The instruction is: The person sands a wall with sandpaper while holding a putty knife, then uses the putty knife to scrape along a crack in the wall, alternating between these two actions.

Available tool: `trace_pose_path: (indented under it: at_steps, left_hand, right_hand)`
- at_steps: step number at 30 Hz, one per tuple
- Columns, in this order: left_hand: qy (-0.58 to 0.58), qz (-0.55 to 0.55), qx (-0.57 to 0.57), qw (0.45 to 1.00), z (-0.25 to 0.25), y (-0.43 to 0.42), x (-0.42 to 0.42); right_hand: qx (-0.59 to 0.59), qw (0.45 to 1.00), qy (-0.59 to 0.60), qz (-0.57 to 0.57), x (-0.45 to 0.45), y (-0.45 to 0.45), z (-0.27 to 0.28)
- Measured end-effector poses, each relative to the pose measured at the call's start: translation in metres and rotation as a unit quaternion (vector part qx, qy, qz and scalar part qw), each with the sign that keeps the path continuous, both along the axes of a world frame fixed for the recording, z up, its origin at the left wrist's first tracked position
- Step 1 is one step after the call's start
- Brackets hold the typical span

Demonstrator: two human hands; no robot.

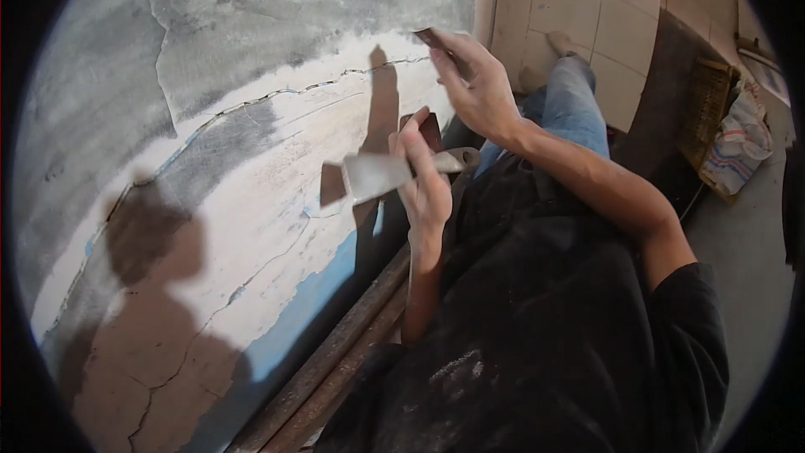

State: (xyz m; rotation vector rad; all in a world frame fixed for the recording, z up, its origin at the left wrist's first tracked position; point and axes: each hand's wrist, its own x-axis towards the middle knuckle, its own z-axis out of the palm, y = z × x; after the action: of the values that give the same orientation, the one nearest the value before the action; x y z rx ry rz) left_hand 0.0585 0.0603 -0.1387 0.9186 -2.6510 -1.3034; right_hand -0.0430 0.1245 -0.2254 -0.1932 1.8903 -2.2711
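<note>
A putty knife point(377, 178) lies across my left hand point(429, 193), its wide metal blade facing left and its handle end with a hole to the right. My left fingers are closed around it, close to the wall. A dark reddish-brown flat piece point(430, 129) shows by those fingers; I cannot tell whether they hold it. Higher up, my right hand point(482, 88) grips a thin dark brown flat piece point(428, 36) against or very near the wall point(277, 151). A long jagged crack point(251, 102) runs through the wall's whitish band.
Rusty pipes or poles point(344, 340) run along the wall's foot, left of my body. A wicker basket point(708, 113) with a striped cloth sack point(738, 147) stands at right. Floor tiles point(620, 42) lie around my bare foot point(560, 44). Shadows fall on the wall.
</note>
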Motion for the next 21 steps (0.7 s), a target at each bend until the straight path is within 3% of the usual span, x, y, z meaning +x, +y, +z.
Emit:
trace_pose_path:
  at_steps: [2,6,7,9,12,13,15,18,21]
  left_hand:
    - [0.023,-0.01,-0.08,0.996,0.021,-0.004,0.011]
    - [0.161,0.026,-0.219,0.962,0.062,-0.005,0.02]
    - [0.191,0.097,-0.201,0.956,0.065,-0.004,0.024]
    - [0.211,-0.005,-0.365,0.907,0.065,-0.018,0.041]
    - [0.197,-0.054,-0.427,0.881,0.067,-0.035,0.06]
    - [0.189,-0.074,-0.465,0.862,0.065,-0.041,0.062]
    - [0.173,-0.115,-0.548,0.81,0.065,-0.045,0.059]
    - [0.159,-0.05,-0.451,0.877,0.07,-0.036,0.058]
    - [0.136,-0.032,-0.434,0.89,0.068,-0.035,0.055]
  right_hand:
    - [0.033,0.965,0.259,-0.014,-0.011,-0.009,0.015]
    - [0.01,0.902,0.425,-0.074,-0.01,-0.052,0.041]
    - [0.005,0.901,0.428,-0.075,-0.007,-0.059,0.053]
    - [0.053,0.887,0.456,-0.045,-0.002,-0.077,0.053]
    - [0.009,0.914,0.397,-0.077,0.008,-0.088,0.039]
    - [0.064,0.92,0.382,-0.052,0.013,-0.085,0.035]
    - [0.067,0.926,0.369,-0.051,0.017,-0.087,0.038]
    - [0.069,0.925,0.369,-0.059,0.009,-0.093,0.054]
    - [0.034,0.919,0.382,-0.088,0.004,-0.097,0.059]
